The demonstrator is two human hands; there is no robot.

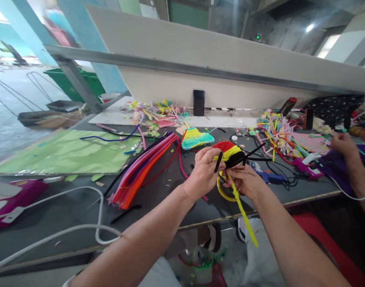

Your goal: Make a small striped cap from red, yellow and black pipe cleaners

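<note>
My left hand is closed around the near left side of a pipe-cleaner piece with red, yellow and black bands. Black stem ends stick out from both sides of it. My right hand pinches at the underside of the piece, where a yellow pipe cleaner hangs down past the table edge. Behind my hands lies a yellow ring, partly covered. Further back, a flat yellow and turquoise pipe-cleaner piece rests on the table. My fingers hide part of the banded piece.
To the left lie a bundle of coloured pipe cleaners and a green sheet. A phone leans on the back board. A blue glue gun and cables lie at right, near another person's hand.
</note>
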